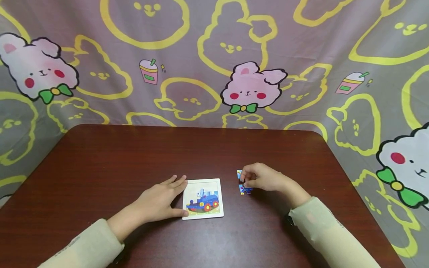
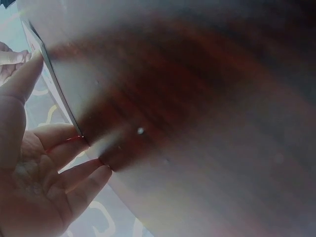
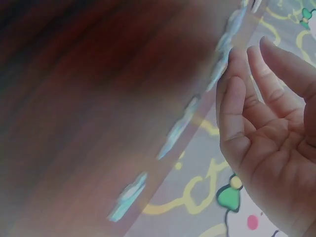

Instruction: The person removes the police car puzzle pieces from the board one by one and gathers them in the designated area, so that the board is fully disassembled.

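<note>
A square jigsaw puzzle in a white frame [image 1: 220,197] lies on the table, showing a blue train with red and yellow wheels; its upper left part looks pale. My left hand [image 1: 157,203] rests along the frame's left side with fingers spread, thumb near the lower corner and fingertips near the upper one. To the right of the frame are loose puzzle pieces, an upper one [image 1: 239,174] and a blue one [image 1: 245,190], partly covered by my right hand [image 1: 266,178]. That hand's fingers bend loosely over them. In the right wrist view nothing shows between thumb and fingers.
The dark brown table [image 1: 140,152] extends around the puzzle. A curtain [image 1: 187,56] with cartoon rabbits and yellow outlines hangs behind it and along the sides. In the right wrist view several pieces [image 3: 177,129] lie in a row, seen nearly edge-on.
</note>
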Tool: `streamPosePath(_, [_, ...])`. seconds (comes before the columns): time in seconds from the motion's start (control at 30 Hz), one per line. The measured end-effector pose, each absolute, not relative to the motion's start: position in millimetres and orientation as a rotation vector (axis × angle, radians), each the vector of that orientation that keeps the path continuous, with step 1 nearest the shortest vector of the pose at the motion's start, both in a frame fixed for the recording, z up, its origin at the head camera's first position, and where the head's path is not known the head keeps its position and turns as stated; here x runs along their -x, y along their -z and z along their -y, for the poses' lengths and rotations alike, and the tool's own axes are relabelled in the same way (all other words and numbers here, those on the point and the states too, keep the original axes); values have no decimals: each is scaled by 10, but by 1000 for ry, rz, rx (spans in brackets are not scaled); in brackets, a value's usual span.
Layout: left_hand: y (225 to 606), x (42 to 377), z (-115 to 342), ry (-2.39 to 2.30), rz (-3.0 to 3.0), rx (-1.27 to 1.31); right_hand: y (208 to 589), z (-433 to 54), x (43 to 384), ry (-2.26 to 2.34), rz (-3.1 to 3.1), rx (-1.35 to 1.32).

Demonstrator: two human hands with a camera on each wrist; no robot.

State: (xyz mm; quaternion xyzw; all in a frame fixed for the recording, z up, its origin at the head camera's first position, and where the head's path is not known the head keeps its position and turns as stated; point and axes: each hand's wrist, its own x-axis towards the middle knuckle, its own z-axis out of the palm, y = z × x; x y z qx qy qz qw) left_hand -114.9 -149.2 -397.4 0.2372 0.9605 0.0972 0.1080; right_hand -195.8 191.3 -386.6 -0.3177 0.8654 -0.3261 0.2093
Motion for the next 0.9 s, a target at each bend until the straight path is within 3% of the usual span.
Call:
streamPosePath(0.63, [3987, 1148, 1497, -306, -2816, -695, 3803, -938, 1872, 704, -2268, 1214])
streamPosePath(0.9, [3988, 1153, 1511, -305, -2816, -697, 3851, -794, 1869, 588, -2290, 1200])
